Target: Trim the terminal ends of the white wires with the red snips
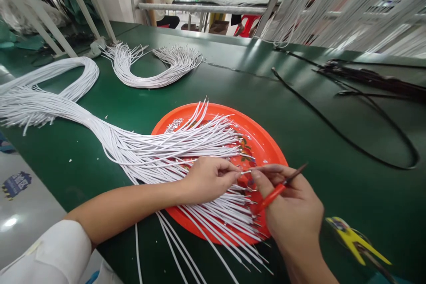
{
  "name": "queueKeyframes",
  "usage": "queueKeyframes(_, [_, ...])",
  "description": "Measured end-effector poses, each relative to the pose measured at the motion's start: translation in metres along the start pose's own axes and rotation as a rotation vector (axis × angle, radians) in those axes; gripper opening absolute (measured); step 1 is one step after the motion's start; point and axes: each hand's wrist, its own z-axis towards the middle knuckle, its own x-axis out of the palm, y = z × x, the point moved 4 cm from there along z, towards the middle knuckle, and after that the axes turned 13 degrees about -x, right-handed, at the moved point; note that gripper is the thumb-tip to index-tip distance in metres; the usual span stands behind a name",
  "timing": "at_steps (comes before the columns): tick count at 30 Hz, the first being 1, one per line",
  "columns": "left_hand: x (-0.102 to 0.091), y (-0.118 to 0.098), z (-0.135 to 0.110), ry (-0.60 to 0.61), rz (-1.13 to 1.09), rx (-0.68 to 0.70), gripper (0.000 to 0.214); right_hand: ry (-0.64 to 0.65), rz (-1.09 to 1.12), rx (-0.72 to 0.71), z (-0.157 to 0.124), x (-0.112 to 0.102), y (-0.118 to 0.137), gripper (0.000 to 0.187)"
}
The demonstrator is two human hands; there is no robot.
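Note:
My left hand is closed in a pinch on the end of one white wire, over the tray. Opposite it, my right hand has its thumb and forefinger at that wire's tip. The same hand grips a slim red-handled tool with a dark pointed end; its kind cannot be made out. Beneath both hands a bundle of white wires fans out across an orange-red tray. Many wires show bare metal tips. Small silvery bits lie on the tray's far left part.
Yellow-handled pliers lie at the right on the green table. Two more wire bundles, a curved one and a looped one, lie behind and left. Black cables curve at right. Metal posts and hanging wires stand along the back; people sit beyond.

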Motion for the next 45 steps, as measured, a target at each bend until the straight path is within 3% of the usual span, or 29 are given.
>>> queueKeyframes(5, [0.001,-0.003,-0.003,-0.008,0.166,0.086,0.023,0.069,-0.168,-0.101,-0.005,0.001,-0.001,0.022])
queueKeyframes(8, [0.000,-0.004,-0.003,-0.018,0.216,0.088,0.023,0.077,-0.182,-0.077,-0.005,0.002,-0.007,0.024])
queueKeyframes(16, [0.001,-0.001,-0.002,0.018,0.142,0.039,0.023,0.064,-0.100,0.015,-0.004,0.003,-0.011,0.023])
queueKeyframes(26, [0.001,0.001,-0.001,0.032,0.090,0.016,0.022,0.051,-0.090,0.012,-0.003,0.003,-0.004,0.023])
queueKeyframes(32, [-0.002,0.000,-0.001,-0.046,0.017,0.021,0.021,0.035,-0.101,-0.033,0.000,-0.003,-0.002,0.023])
queueKeyframes(40, [-0.005,-0.003,0.000,-0.088,-0.161,0.089,0.018,0.478,-0.351,-0.045,-0.011,0.013,0.007,0.021])
queueKeyframes(45, [-0.005,-0.004,-0.001,-0.079,-0.143,0.078,0.016,0.523,-0.472,-0.056,-0.013,0.014,0.006,0.025])
